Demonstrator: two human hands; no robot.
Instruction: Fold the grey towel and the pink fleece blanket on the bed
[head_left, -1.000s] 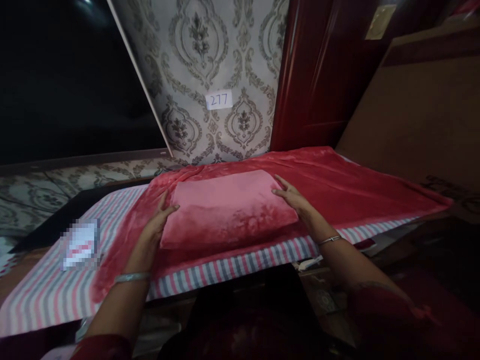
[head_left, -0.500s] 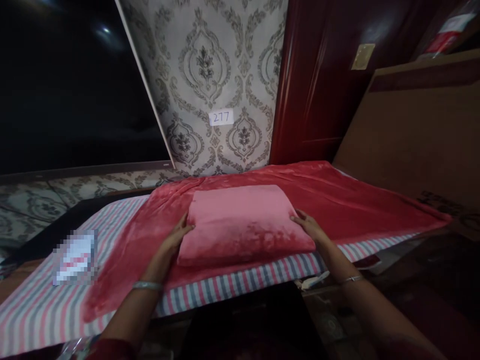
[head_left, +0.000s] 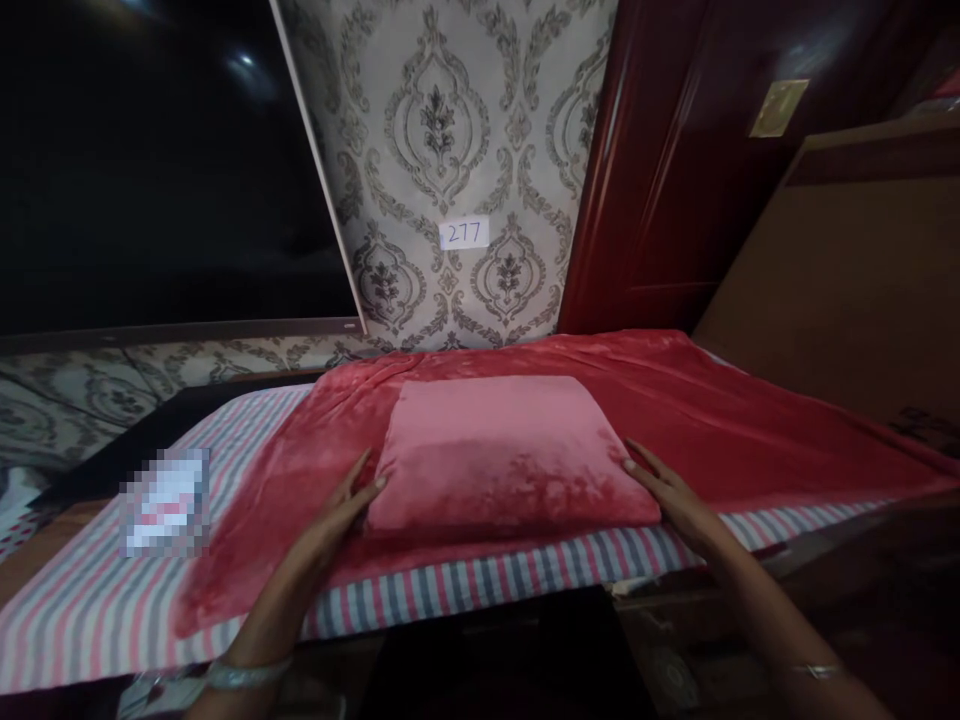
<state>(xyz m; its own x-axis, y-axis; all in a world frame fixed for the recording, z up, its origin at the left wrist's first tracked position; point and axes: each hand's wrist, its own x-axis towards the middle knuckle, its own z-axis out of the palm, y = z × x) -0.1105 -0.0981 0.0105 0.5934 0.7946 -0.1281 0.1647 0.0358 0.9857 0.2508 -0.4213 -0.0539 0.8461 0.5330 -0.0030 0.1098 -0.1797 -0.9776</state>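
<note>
Left hand: I am seeing my left hand [head_left: 341,515] lying flat and open, fingers stretched out, fingertips touching the near left corner of the pillow [head_left: 504,455]; it is gripping nothing.
Right hand: my right hand [head_left: 670,492] is lying open too, palm down, fingers pressing against the near right corner of the pillow; nothing is closed in it.
Pillow: it is sitting between my two hands, bracketed at its near corners and stretching away from both palms toward the wall.
Long axis: it is running left to right, from one hand across to the other, so each hand is meeting one short end.
Nearer hand: I am judging neither hand nearer; both are touching, the left fingertips a little lower on the side edge than the right.
Way from the grip: from the left hand the pillow is lying to the right and ahead; from the right hand, to the left and ahead.
Blanket: a red blanket [head_left: 750,420] is lying under both hands and the pillow, spreading far out past the right hand.
Sheet: a striped sheet [head_left: 90,610] is showing nearer to me than the hands and out beyond the left hand.
Packet: a blurred packet [head_left: 166,502] is lying on the sheet, well apart from the left hand, on its outer side.
Label: a small label [head_left: 464,233] reading 277 is sitting on the wallpaper [head_left: 450,120] beyond the pillow.
</note>
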